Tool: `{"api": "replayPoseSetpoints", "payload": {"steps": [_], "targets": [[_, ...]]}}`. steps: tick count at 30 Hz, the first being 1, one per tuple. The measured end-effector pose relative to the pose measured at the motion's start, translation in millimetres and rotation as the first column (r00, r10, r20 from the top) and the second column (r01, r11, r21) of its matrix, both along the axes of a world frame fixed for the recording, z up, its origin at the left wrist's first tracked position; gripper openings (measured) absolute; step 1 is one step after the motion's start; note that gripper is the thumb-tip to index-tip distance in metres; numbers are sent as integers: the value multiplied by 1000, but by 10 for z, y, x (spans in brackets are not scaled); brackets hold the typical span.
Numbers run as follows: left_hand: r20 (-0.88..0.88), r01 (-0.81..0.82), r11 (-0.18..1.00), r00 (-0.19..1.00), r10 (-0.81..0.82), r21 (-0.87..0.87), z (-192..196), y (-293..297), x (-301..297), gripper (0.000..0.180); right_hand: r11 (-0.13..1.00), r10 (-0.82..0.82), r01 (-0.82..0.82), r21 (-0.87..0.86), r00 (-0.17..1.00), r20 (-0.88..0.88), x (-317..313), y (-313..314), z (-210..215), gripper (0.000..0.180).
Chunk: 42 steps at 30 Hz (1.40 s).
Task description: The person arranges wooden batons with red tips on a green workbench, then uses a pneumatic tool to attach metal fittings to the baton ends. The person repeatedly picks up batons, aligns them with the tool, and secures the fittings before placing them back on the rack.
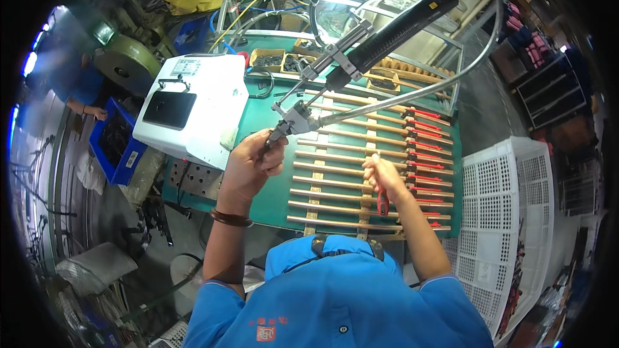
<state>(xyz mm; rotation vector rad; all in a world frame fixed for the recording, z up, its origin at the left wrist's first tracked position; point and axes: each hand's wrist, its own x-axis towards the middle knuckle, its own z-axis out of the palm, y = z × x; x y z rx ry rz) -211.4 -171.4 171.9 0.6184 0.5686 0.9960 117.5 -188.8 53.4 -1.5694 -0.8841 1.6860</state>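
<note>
My left hand point(260, 154) is closed at the lower end of a grey metal tool head point(295, 120), which hangs from a black cylinder arm point(400, 29) with a hose. Its fingertips pinch a small dark piece there, too small to name. Over the rods, my right hand point(383, 175) is closed around a red-handled hand tool point(383, 202), whose working end is hidden by the fingers. Beneath it lie several copper-coloured rods point(342, 182) in a row, each with a black and red fitting point(412, 156) toward its right end.
Slotted wooden strips point(314, 188) carry the rods on a green table point(267, 190). A white machine housing point(193, 103) with a black phone point(169, 109) stands left. Small parts boxes point(267, 59) sit behind. White plastic crates point(493, 219) stand right; another person's hand point(98, 113) is near a blue bin point(116, 142).
</note>
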Motion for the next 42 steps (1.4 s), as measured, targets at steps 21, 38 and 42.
{"api": "replayPoseSetpoints", "payload": {"steps": [21,38,42], "targets": [[103,-219,944,963,251,-245,-382,76,257,18,916,215,-28,401,876,-431,-862,1506,-510,24],[348,-123,960,914,209,-253,-152,28,-542,23,685,189,-135,716,982,5,-916,3,1812,13],[311,-64,987,944,107,-146,-182,93,-696,21,698,64,-186,691,978,199,-1024,-223,1889,17]]}}
